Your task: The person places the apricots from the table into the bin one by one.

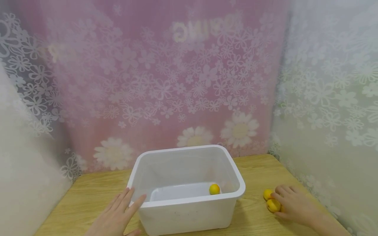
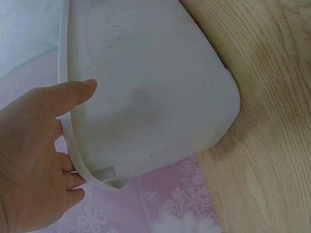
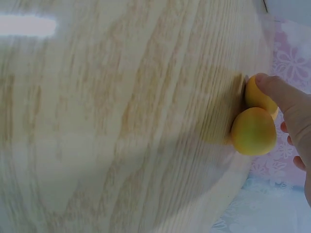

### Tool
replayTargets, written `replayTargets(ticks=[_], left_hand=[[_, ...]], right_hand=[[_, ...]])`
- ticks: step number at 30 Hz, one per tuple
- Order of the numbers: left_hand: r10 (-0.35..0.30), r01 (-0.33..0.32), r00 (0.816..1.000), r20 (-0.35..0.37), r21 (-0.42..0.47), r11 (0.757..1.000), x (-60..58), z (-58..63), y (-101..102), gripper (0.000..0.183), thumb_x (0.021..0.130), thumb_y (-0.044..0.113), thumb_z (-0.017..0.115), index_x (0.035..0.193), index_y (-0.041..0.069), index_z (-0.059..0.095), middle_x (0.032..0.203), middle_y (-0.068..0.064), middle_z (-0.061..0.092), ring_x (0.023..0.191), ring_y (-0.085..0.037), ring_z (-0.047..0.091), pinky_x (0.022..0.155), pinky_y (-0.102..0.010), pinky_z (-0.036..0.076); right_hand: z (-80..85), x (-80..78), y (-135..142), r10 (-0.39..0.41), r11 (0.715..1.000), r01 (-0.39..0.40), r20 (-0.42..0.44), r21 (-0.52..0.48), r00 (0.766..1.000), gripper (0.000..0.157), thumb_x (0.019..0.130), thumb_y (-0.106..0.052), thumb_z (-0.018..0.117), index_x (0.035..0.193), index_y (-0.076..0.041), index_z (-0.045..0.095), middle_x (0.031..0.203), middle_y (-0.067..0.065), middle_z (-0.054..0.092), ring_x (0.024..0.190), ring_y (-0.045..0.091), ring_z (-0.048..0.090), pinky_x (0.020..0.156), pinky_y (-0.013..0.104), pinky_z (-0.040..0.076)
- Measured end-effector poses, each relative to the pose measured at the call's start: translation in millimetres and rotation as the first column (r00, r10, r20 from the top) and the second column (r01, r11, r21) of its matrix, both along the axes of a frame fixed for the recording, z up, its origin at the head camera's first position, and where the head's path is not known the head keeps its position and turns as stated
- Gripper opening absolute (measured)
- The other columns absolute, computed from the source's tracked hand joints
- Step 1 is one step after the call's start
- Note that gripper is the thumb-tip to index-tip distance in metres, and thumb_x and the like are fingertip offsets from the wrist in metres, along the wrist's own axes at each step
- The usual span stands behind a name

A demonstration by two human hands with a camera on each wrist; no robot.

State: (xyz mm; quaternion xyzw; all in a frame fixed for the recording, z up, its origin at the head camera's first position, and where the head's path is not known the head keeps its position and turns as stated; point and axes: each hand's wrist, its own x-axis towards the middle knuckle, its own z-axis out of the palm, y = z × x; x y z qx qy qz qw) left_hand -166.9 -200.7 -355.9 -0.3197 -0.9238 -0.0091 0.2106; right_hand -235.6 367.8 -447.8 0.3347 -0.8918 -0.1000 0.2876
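A white plastic tub [image 1: 189, 213] stands on the table, one round yellow-orange fruit [image 1: 214, 189] inside it. My left hand [image 1: 116, 211] holds the tub's near left corner. In the left wrist view its thumb lies over the outer wall, and the other fingers are behind the rim [image 2: 63, 63]. To the right of the tub, my right hand [image 1: 290, 203] grips a yellow fruit [image 3: 256, 94], its thumb pressed on it in the right wrist view. Another yellow-orange fruit [image 3: 253, 131] touches that one. A further yellow patch behind them is mostly hidden.
The wooden table [image 1: 97, 186] carries the tub and the fruits. A pink flowered curtain [image 1: 165, 82] hangs at the back. Pale flowered sheets stand along the left side and the right side [image 1: 330, 98], close to my right hand.
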Motion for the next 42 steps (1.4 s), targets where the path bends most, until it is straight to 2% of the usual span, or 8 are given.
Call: replayTargets(ticks=[2, 11, 22, 25, 29, 35, 38, 42], left_hand=[[-0.010, 0.010, 1.000, -0.028, -0.002, 1.000, 0.3, -0.7, 0, 0.076, 0.082, 0.063, 0.052, 0.139, 0.014, 0.042, 0.134, -0.023, 0.044, 0.121, -0.039, 0.044, 0.101, -0.012, -0.015], [0.010, -0.010, 1.000, 0.020, 0.007, 1.000, 2.4, -2.0, 0, 0.074, 0.083, 0.063, 0.051, 0.140, 0.016, 0.042, 0.137, -0.022, 0.042, 0.124, -0.038, 0.041, 0.103, -0.014, -0.011], [-0.032, 0.031, 0.994, -0.100, -0.011, 0.999, 1.5, -2.9, -1, 0.076, 0.080, 0.061, 0.057, 0.137, 0.012, 0.044, 0.132, -0.024, 0.046, 0.119, -0.039, 0.046, 0.104, -0.015, -0.013], [-0.007, 0.007, 1.000, -0.007, -0.004, 1.000, 2.1, 0.0, 0, 0.077, 0.080, 0.060, 0.058, 0.139, 0.013, 0.042, 0.135, -0.025, 0.043, 0.122, -0.040, 0.042, 0.112, -0.031, 0.011], [-0.001, 0.002, 0.998, 0.071, -0.018, 1.000, -0.3, 4.8, 0, 0.078, 0.078, 0.055, 0.063, 0.140, 0.013, 0.041, 0.136, -0.027, 0.041, 0.123, -0.042, 0.040, 0.095, -0.054, 0.037], [-0.055, 0.053, 0.998, -0.030, -0.060, 0.997, -5.0, 6.8, -2, 0.082, 0.072, 0.048, 0.072, 0.138, 0.012, 0.041, 0.133, -0.028, 0.044, 0.119, -0.043, 0.044, 0.110, -0.039, 0.019], [-0.041, 0.040, 0.999, -0.010, -0.065, 0.997, -4.3, 8.7, -3, 0.082, 0.072, 0.049, 0.072, 0.139, 0.013, 0.042, 0.134, -0.027, 0.043, 0.120, -0.042, 0.043, 0.110, -0.041, 0.019], [-0.036, 0.036, 0.999, 0.009, -0.053, 0.998, -2.6, 10.3, -3, 0.082, 0.072, 0.049, 0.072, 0.140, 0.016, 0.042, 0.134, -0.027, 0.043, 0.121, -0.042, 0.042, 0.111, -0.027, -0.002]], right_hand=[[-1.1, -0.6, 0, 0.001, 1.000, -0.001, 0.005, 0.004, 1.000, 0.049, 0.056, -0.052, 0.078, 0.085, -0.018, 0.059, 0.082, -0.006, 0.041, 0.074, 0.017, 0.043, 0.065, 0.039, 0.040], [-13.3, -3.9, 0, 0.032, 0.999, -0.032, -0.029, -0.005, 0.999, 0.047, 0.053, -0.045, 0.080, 0.085, -0.018, 0.059, 0.083, -0.005, 0.045, 0.076, 0.018, 0.047, 0.067, 0.042, 0.042], [-16.5, -8.0, -3, 0.054, 0.998, -0.055, -0.048, -0.033, 0.997, 0.039, 0.062, -0.050, 0.077, 0.079, -0.020, 0.058, 0.083, -0.004, 0.048, 0.077, 0.018, 0.048, 0.067, 0.042, 0.041], [-14.4, -8.3, -5, 0.070, 0.996, -0.072, -0.049, -0.051, 0.996, 0.037, 0.064, -0.050, 0.076, 0.076, -0.021, 0.056, 0.083, -0.005, 0.047, 0.077, 0.017, 0.047, 0.067, 0.042, 0.042], [-8.7, -8.1, -9, 0.089, 0.992, -0.093, -0.042, -0.091, 0.995, 0.034, 0.064, -0.047, 0.077, 0.074, -0.024, 0.054, 0.082, -0.008, 0.046, 0.077, 0.014, 0.047, 0.067, 0.043, 0.043], [4.4, -9.8, -14, 0.112, 0.986, -0.116, -0.041, -0.118, 0.993, 0.034, 0.061, -0.041, 0.079, 0.078, -0.021, 0.057, 0.083, -0.009, 0.045, 0.078, 0.013, 0.045, 0.064, 0.040, 0.042], [9.1, -13.0, -15, 0.134, 0.984, -0.139, -0.045, -0.115, 0.990, 0.036, 0.061, -0.040, 0.080, 0.080, -0.019, 0.059, 0.085, -0.007, 0.047, 0.079, 0.014, 0.047, 0.067, 0.041, 0.042], [15.4, -18.5, -17, 0.152, 0.984, -0.156, -0.053, -0.090, 0.987, 0.038, 0.061, -0.042, 0.078, 0.082, -0.017, 0.059, 0.086, -0.004, 0.049, 0.079, 0.016, 0.047, 0.067, 0.040, 0.042]])
